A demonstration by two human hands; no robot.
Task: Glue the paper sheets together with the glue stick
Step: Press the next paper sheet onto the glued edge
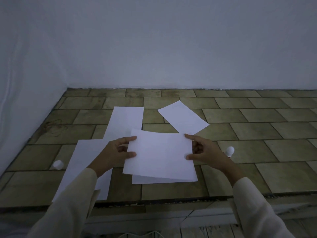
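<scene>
A white paper sheet (pixel 159 155) is held just above another sheet (pixel 154 180) that lies on the tiled surface. My left hand (pixel 116 152) pinches its left edge between thumb and fingers. My right hand (pixel 204 152) pinches its right edge the same way. The glue stick (pixel 229 151), white with a rounded top, stands upright just right of my right hand. A small white cap (pixel 58 164) stands at the left. Other sheets lie around: a long one (pixel 126 120) behind, one (pixel 183 117) at the back right, one (pixel 85 162) under my left forearm.
The tiled surface (pixel 257 134) ends at a white wall at the back and left. Its front edge (pixel 171 200) drops to a lower ledge. A pale cord lies at the bottom (pixel 142 235).
</scene>
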